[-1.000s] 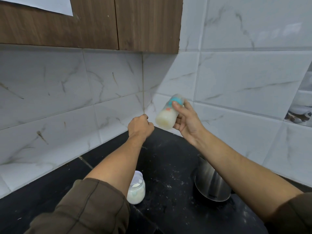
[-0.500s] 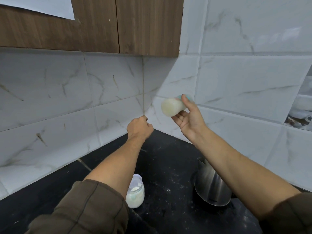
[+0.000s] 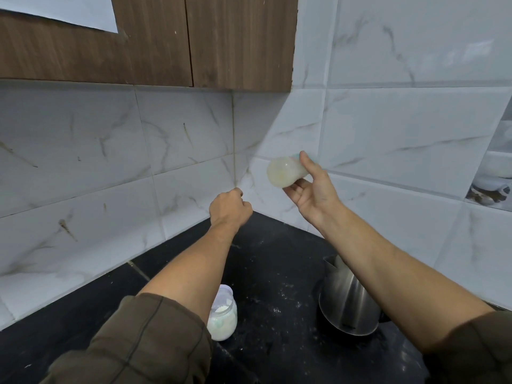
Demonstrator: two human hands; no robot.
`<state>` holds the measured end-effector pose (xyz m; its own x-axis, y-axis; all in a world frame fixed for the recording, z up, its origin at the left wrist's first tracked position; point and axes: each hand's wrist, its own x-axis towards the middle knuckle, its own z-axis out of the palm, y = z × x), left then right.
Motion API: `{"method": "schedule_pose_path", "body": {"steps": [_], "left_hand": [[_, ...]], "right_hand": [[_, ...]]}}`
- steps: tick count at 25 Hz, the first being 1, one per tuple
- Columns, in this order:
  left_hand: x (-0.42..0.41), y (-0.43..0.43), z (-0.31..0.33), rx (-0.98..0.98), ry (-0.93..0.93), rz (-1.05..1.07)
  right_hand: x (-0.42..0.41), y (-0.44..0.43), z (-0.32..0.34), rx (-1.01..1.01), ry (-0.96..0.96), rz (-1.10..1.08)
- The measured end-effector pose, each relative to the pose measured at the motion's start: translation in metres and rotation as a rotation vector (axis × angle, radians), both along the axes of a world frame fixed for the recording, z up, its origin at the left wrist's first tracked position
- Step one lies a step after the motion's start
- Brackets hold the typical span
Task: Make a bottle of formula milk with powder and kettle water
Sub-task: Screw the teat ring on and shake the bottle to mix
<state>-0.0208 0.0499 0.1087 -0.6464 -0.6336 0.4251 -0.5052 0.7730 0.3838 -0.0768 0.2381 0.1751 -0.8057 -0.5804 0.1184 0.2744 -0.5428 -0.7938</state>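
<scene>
Standing under the forearms (image 3: 194, 267), powder jar (image 3: 225, 321) and kettle (image 3: 346, 300) are partly hidden.

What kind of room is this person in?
Probably a kitchen: a steel kettle stands on a black countertop, wooden cupboards hang above tiled walls, and the right hand holds a baby bottle.

Wood-grain wall cabinet (image 3: 149, 42) up top, two doors. White paper sheet (image 3: 55, 9) on its left door. Below the cabinet: white marble-look wall tiles (image 3: 83, 162) meeting in a corner, then black counter (image 3: 277, 259) with white specks. Patterned tile (image 3: 496, 173) lower right of the cabinet.
</scene>
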Motion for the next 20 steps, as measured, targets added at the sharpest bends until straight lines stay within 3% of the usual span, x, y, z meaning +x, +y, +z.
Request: {"method": "schedule_pose_path", "body": {"steps": [4,6,9,11,14,16,18,20], "left_hand": [[-0.002,0.0,-0.001,-0.013,-0.021,0.0],[-0.001,-0.001,0.0,-0.006,-0.005,0.002],[0.001,-0.001,0.0,-0.006,0.006,0.009],[0.0,-0.003,0.0,-0.006,0.006,0.006],[-0.001,-0.002,0.0,-0.013,-0.007,0.009],[0.0,-0.001,0.0,-0.008,-0.006,0.001],[0.0,-0.001,-0.002,0.003,-0.001,-0.007],[0.002,-0.001,-0.001,0.006,0.001,0.003]], "right_hand": [[0.013,0.006,-0.003,0.245,0.357,0.145],[0.013,0.003,-0.001,0.154,0.269,0.069],[0.003,-0.001,-0.001,0.016,-0.01,-0.047],[0.007,0.002,-0.002,0.082,0.04,0.011],[0.018,0.004,-0.006,0.223,0.281,0.095],[0.016,0.002,-0.005,0.151,0.237,0.028],[0.007,-0.001,-0.001,0.056,0.072,-0.073],[0.003,-0.001,-0.001,0.045,-0.001,-0.05]]}}
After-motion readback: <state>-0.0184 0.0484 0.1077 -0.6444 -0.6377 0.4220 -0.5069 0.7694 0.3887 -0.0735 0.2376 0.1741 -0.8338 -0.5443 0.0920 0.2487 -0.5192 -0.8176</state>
